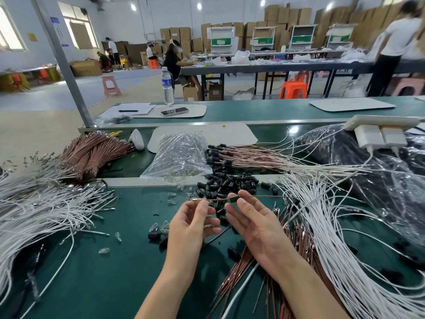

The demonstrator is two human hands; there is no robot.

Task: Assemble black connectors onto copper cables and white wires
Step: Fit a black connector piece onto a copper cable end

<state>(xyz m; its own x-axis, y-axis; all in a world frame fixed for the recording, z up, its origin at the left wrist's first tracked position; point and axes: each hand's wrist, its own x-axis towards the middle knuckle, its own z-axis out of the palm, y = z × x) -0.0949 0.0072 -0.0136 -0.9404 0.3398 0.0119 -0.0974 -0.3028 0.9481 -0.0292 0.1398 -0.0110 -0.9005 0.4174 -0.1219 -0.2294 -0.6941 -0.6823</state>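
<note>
My L fingers [200,208] pinch the copper cable [220,199] near its metal tip. R fingers [247,199] pinch the black connector [235,198] on that cable, over the green counter [128,226]. Loose connector pile [230,183] just behind, white wires [322,215] to the R.

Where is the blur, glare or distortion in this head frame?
Head view: the left hand, right hand and thin copper cable with its black connector are sharp; the standing person in a white shirt, top right, is smeared; ceiling lights glare off the clear plastic bag; the grey metal post leans, probably wide-angle distortion.
</note>
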